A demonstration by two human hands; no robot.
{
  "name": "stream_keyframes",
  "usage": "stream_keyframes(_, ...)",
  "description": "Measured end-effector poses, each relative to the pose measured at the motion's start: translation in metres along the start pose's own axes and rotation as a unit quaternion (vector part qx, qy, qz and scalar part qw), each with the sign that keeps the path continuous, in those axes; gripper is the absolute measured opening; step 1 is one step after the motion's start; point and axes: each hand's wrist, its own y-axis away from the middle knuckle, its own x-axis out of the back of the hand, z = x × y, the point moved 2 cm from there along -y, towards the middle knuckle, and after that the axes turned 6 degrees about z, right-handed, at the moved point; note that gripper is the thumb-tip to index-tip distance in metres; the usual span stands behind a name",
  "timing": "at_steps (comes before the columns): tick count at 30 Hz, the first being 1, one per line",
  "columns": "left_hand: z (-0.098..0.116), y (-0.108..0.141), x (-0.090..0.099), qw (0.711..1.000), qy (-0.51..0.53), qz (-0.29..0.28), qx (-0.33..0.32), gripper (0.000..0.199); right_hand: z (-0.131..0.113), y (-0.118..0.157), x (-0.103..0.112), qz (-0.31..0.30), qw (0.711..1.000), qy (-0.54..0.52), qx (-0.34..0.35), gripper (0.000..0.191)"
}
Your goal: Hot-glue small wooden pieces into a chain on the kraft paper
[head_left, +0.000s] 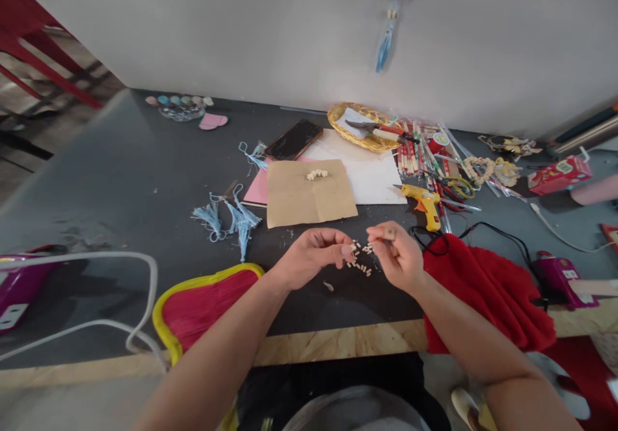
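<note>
My left hand point(322, 254) hovers over the near part of the table, thumb and fingertips brought together in a pinch. Facing it, my right hand point(396, 254) is also pinched, fingers curled in; whatever lies between its fingertips is too small to name. Small pale tube-like pieces point(363, 268) are scattered on the dark tabletop between and below both hands. Just beyond sits a brown sheet of paper point(309, 199) carrying a short cluster of cream beads point(317, 174) with a thin dark thread.
Light-blue tassels point(236, 218) lie left of the paper. A phone point(294, 139), a wicker basket point(355, 136) with pliers, and chopsticks point(414, 151) are farther back. To the right are a yellow glue gun point(422, 202), cables, a red cloth point(483, 289) and a drink carton point(560, 174).
</note>
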Motion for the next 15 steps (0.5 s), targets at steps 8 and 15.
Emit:
stream_keyframes(8,0.005,0.0,0.001,0.998,0.057,0.027,0.009,0.026,-0.011,-0.03,0.048,0.161,0.985,-0.018,-0.062,0.013)
stream_keyframes(15,0.006,0.001,0.003,0.997,0.079,0.013,-0.007,0.023,0.007,-0.022,0.109,0.057,0.954,0.286,-0.066,0.015)
